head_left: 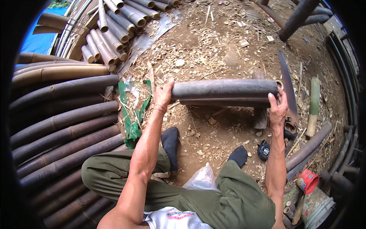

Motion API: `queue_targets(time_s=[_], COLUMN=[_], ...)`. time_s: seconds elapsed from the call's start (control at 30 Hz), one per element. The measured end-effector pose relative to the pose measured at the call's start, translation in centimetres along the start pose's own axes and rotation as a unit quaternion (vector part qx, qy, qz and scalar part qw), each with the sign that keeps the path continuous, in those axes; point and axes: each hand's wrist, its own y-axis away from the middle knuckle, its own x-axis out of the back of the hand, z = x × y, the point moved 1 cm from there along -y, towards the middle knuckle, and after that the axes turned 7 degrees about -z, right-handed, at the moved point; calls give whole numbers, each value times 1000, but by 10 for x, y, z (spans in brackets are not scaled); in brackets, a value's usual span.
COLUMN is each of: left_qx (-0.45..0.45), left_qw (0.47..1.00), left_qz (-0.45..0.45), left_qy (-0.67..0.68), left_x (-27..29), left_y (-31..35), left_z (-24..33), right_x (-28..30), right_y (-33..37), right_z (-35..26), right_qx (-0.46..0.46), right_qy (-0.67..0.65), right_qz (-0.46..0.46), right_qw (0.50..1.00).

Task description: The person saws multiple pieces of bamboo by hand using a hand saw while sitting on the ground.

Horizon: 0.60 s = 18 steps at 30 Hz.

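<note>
A short, dark length of bamboo [225, 88] lies crosswise in front of me, held at both ends. My left hand [164, 93] closes around its left end. At the other end, my right hand [279, 106] grips the rim, thumb on the near side and fingers at the open end. Just under it is a second dark bamboo piece [228, 102], above a wooden support [260, 118]. A handsaw [288, 84] stands beside my right hand, blade pointing away from me. Below that hand, a black tape measure [263, 149] rests on the ground.
Long dark bamboo poles [68, 133] fill the left side, with cut bamboo tubes [114, 28] stacked beyond. Wood chips cover the dirt. At right lie a greenish bamboo piece [314, 107], a red container [307, 181] and a pale bucket [320, 210]. A plastic bag [203, 178] sits between my legs.
</note>
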Motion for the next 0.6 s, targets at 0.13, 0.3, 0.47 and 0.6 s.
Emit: queue_targets(time_s=[0.13,0.3,0.47,0.6], left_qx=[-75,-71,11,67], left_qw=[945,980,996,997], left_qz=[-19,12,-6,-27], left_qy=[-316,-185,-93,-25], left_x=[-39,-35,-9,-36], left_y=[6,3,-40,-11], left_z=[-9,-24,-56,-33], right_x=[24,32,102,151], right_y=[29,45,58,97], right_z=[11,33,86,146], right_qx=[-7,-6,-83,-135], right_qy=[1,-72,371,531], right_qz=[27,1,128,-15], right_qw=[1000,997,916,837])
